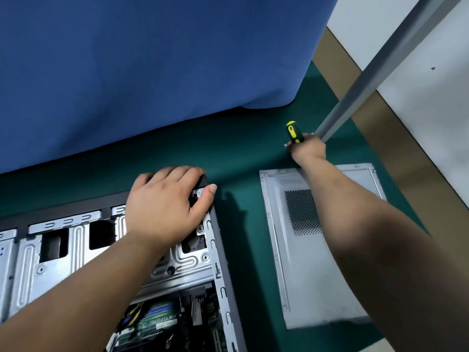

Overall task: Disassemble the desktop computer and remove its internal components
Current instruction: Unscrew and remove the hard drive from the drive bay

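Case [38, 250]: the open computer lies on its side at the lower left of the green worktop [241, 153], and you look down into it. A grey metal drive cage fills its upper part.

Board [157, 323]: it sits inside the case below the cage, with green memory sticks and coloured cables. Nothing here looks removed yet.

Left hand [165, 201]: it rests on the case's far right corner. Your fingers curl over the black top edge and your thumb presses the corner bracket, so you are gripping the frame to steady it.

Cloth [152, 59]: a blue sheet hangs behind the case and covers the back of the scene.

Screwdriver [294, 132]: its yellow and black handle stands up from your right fist, well apart from the case. Its tip is hidden.

Right hand [308, 149]: it reaches out to the far right, fingers clenched round the handle. Small screws seem to lie just beside it, too small to be sure.

Panel [317, 245]: the grey side cover lies flat on the worktop under your right forearm, vent holes facing up.

Pole [380, 67]: a grey bar slants up to the top right, next to your right hand.

Advice: the next move looks like bringing the driver to the cage screws. Keep your left hand pressing the frame. Seat the tip squarely before you turn. Lift your forearm clear of the panel so it does not slide.
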`<state>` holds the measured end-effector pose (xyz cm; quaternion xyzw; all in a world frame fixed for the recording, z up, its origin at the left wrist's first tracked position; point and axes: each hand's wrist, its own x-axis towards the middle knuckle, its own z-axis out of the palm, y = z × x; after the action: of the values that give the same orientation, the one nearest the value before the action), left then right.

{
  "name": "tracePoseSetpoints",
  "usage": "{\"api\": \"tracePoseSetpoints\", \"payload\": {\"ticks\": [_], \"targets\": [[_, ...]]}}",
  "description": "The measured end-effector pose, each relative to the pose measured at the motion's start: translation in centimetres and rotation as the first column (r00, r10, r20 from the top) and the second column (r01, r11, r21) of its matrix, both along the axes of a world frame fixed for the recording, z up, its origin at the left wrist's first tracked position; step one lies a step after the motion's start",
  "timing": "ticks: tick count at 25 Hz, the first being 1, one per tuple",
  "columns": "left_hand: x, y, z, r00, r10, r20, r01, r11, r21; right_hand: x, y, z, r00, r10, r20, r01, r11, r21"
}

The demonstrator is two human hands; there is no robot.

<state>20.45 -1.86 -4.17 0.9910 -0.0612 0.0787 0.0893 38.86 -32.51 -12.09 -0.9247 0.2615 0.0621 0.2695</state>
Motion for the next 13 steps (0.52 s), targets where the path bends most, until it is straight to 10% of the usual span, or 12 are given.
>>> {"api": "tracePoseSetpoints", "payload": {"ticks": [13], "targets": [[0.1, 0.2, -0.2, 1.000, 0.004, -0.013, -0.004, 1.000, 0.016, -1.5, -0.2, 1.4, 0.998, -0.019, 0.067, 0.019, 1.000, 0.012]]}}
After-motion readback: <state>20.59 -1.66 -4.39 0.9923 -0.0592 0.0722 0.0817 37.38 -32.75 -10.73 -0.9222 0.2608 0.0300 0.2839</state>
